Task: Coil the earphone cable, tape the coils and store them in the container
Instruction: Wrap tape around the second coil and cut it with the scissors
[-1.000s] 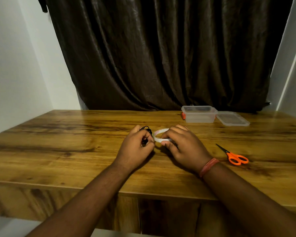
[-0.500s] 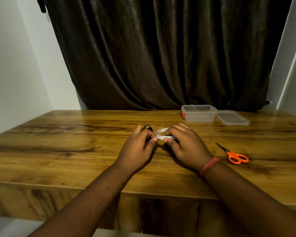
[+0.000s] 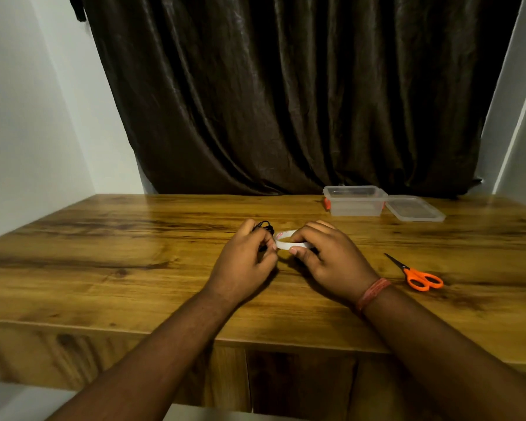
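My left hand [image 3: 246, 259] grips a small coil of black earphone cable [image 3: 265, 226]; only the loops above my fingers show. Its thumb and forefinger also pinch the edge of a white tape roll [image 3: 283, 242]. My right hand [image 3: 325, 258] holds that tape roll from the right, fingers curled over its rim and thumb under it. Both hands rest close together at the middle of the wooden table [image 3: 134, 268]. A clear plastic container [image 3: 354, 202] stands open at the back right, with its lid [image 3: 413, 208] lying beside it.
Orange-handled scissors [image 3: 419, 276] lie on the table right of my right wrist, blades pointing back left. A dark curtain [image 3: 286, 101] hangs behind the table. White walls close in on both sides. The table's front edge runs just under my forearms.
Both hands stayed in place. The tape roll turned slightly between my fingers, and my left thumb now pinches its left edge.
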The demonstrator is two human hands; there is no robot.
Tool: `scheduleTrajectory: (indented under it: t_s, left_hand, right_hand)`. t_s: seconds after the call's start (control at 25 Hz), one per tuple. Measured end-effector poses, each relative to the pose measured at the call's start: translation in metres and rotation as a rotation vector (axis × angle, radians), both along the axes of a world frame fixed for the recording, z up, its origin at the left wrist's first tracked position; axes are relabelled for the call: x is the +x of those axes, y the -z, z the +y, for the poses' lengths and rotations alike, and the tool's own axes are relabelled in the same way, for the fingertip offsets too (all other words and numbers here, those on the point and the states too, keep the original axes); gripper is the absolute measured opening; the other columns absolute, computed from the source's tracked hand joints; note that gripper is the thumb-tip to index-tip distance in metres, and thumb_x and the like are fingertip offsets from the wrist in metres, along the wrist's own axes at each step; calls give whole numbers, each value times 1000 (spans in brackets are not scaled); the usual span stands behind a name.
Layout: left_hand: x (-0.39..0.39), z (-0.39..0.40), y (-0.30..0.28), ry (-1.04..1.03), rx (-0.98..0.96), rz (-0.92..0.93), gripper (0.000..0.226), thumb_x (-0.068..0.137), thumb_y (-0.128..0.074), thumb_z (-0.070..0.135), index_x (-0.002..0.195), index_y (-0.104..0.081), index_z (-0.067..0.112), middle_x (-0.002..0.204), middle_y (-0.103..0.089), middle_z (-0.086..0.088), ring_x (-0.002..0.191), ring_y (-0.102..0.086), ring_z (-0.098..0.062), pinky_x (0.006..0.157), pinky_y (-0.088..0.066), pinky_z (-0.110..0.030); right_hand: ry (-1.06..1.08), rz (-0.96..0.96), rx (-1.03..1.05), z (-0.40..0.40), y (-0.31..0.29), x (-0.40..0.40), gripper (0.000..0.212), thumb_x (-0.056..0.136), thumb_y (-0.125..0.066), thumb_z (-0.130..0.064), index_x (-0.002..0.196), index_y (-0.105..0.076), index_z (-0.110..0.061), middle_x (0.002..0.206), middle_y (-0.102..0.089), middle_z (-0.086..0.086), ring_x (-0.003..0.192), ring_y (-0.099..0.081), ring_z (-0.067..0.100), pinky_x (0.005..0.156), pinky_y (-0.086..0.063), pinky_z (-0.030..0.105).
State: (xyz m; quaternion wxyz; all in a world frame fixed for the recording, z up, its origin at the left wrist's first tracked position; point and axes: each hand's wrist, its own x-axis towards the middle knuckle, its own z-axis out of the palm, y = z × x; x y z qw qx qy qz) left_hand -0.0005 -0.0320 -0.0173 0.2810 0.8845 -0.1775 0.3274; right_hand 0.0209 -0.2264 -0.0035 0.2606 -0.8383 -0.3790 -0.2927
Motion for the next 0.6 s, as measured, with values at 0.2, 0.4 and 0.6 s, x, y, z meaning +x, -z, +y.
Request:
scheduleTrajectory:
  t_s: [0.2, 0.4, 0.6]
  left_hand:
    - [-2, 2, -2, -69, 11, -17, 8, 80, -50, 39, 79, -52, 32, 89, -38, 15, 75, -47, -2, 56, -35, -22]
    - [0, 2, -1, -104, 7, -10, 5, 83, -53, 36, 81, -53, 31, 91, -38, 15, 75, -46, -1, 55, -33, -21]
    - [3, 5, 0, -84, -82, 10, 4, 87, -56, 31, 84, -56, 28, 94, -41, 15, 78, -49, -3, 61, -45, -26]
  right_hand:
    - [-16, 29, 17, 0, 0, 0, 4, 92, -61, -28, 94, -62, -24, 90, -51, -18, 90, -47, 7, 76, -41, 29]
    - [-11, 86, 39, -1, 1, 1, 5, 93, -60, -29, 95, -62, -25, 91, -55, -16, 92, -49, 8, 78, -45, 33]
    - [-14, 140, 98, -3, 1, 3, 4, 93, -59, -28, 93, -62, -27, 91, -56, -18, 90, -49, 4, 77, -45, 30]
